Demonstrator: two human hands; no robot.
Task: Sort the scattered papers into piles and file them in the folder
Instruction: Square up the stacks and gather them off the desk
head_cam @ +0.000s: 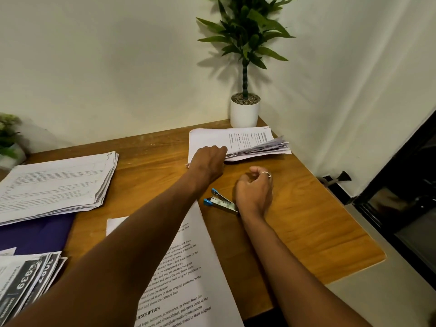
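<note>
The left hand [207,159] reaches across to the far pile of papers [238,140]. Its fingers curl down over the pile's near-left edge and grip it; the fingertips are hidden behind the knuckles. The right hand [254,192] is loosely curled, wears a ring and holds nothing, over bare wood just short of that pile.

The far pile lies at the far right corner of the counter [306,213], its long axis running left to right along the back wall. The top sheet's lines of print run away from the viewer, with the heading toward the right end. At that right end the sheets fan apart and jut past the counter's edge.

A white pot with a tall green plant [245,112] stands just behind the pile, touching or nearly touching its far edge. A blue-tipped stapler [220,202] lies just beside the right wrist, jaws apart and pointing far-left, between the two forearms.

A large printed sheet [186,267] lies near the viewer, partly under the left forearm. Farther left sits a thick stack of papers [54,182] overlapping a purple folder [35,234]. Black-and-white printed sheets [28,277] fan out at the near left corner. A small plant [9,135] stands at the far left.
</note>
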